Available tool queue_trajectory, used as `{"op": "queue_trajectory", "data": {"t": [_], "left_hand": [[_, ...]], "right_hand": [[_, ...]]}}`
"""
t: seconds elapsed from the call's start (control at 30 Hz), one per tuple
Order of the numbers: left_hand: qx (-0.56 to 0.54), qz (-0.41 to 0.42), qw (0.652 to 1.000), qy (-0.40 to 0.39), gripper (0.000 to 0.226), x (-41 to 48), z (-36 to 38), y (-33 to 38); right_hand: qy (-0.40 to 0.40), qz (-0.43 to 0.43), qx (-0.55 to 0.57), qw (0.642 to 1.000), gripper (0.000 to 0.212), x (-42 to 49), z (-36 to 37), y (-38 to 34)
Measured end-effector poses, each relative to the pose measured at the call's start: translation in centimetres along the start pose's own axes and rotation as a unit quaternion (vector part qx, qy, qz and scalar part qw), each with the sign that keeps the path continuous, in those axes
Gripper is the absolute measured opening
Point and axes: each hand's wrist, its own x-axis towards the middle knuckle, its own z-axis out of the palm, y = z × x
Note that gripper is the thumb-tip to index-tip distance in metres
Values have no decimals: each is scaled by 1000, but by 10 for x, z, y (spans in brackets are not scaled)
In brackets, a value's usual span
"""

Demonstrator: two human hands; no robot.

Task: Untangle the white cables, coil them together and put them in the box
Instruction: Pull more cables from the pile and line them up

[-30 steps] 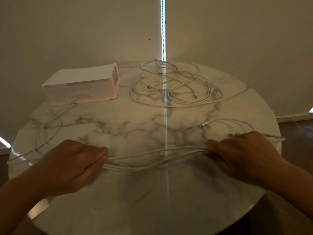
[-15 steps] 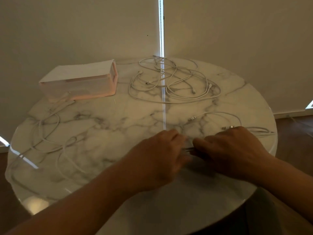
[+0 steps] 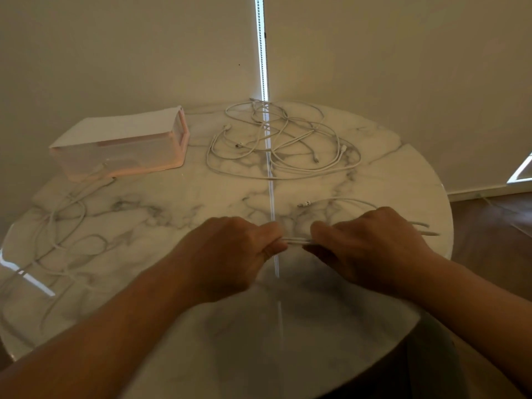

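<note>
My left hand point(image 3: 230, 254) and my right hand point(image 3: 371, 249) sit close together over the near middle of the round marble table point(image 3: 172, 203). Both grip the same bundle of white cables point(image 3: 296, 241), a short stretch of which shows between them. Cable ends point(image 3: 339, 200) loop out past my right hand toward the table's right edge. Slack from the bundle point(image 3: 63, 237) trails in loose loops over the left side of the table. A separate tangle of white cables point(image 3: 282, 142) lies at the far middle. The pale translucent box point(image 3: 121, 145) stands at the far left.
The table's near edge curves across the bottom right, with dark floor point(image 3: 495, 231) beyond the right rim. Closed blinds hang behind the table, with a bright slit of light point(image 3: 261, 53) and a bead chain in the middle.
My left hand slid right along the cable bundle from the table's left side until it sat beside my right hand. The slack fell into loops on the left. My right hand barely moved.
</note>
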Motion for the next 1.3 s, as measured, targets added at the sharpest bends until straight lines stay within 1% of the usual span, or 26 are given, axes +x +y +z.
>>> {"op": "queue_trajectory", "data": {"t": [0.07, 0.17, 0.27, 0.37, 0.43, 0.57, 0.73, 0.8, 0.87, 0.97, 1.03, 1.1, 1.2, 1.3], "left_hand": [[13, -9, 1000, 17, 29, -4, -7, -19], [34, -32, 999, 26, 35, -12, -20, -46], [39, -66, 997, 18, 36, -21, -24, -65], [38, -74, 996, 3, 33, -25, -17, -71], [33, -79, 996, -3, 31, -28, -12, -73], [24, -95, 995, 3, 44, -33, -9, -77], [20, -95, 995, -5, 34, -30, -9, -76], [14, -98, 995, -11, 35, -30, -9, -75], [11, -98, 995, -14, 39, -29, -8, -74], [2, -94, 995, -17, 45, -27, -4, -74], [4, -90, 996, -25, 49, -25, 0, -73], [12, -91, 995, -32, 46, -24, 2, -71], [17, -89, 995, -32, 42, -23, 3, -67], [16, -69, 997, -30, 45, -22, 5, -64]], "right_hand": [[2, 42, -18, 999, 41, 1, -1, 8], [-20, 97, -57, 993, 45, 1, -3, 24], [-62, 133, -106, 983, 41, 1, -5, 36], [-107, 156, -98, 977, 44, -2, -1, 36], [-119, 163, -85, 976, 48, -2, 7, 31], [-98, 158, -72, 980, 60, 0, 16, 29], [-66, 146, -29, 987, 79, -2, 19, 30], [-67, 136, -30, 988, 86, -5, 21, 32], [-64, 132, -23, 989, 88, -8, 22, 36], [-63, 136, -13, 989, 89, -12, 20, 38], [-58, 136, -22, 989, 86, -14, 21, 39], [-40, 135, -35, 989, 75, -15, 23, 40], [-30, 132, -21, 991, 58, -15, 19, 35], [-51, 128, -2, 990, 56, -6, 5, 21]]}}
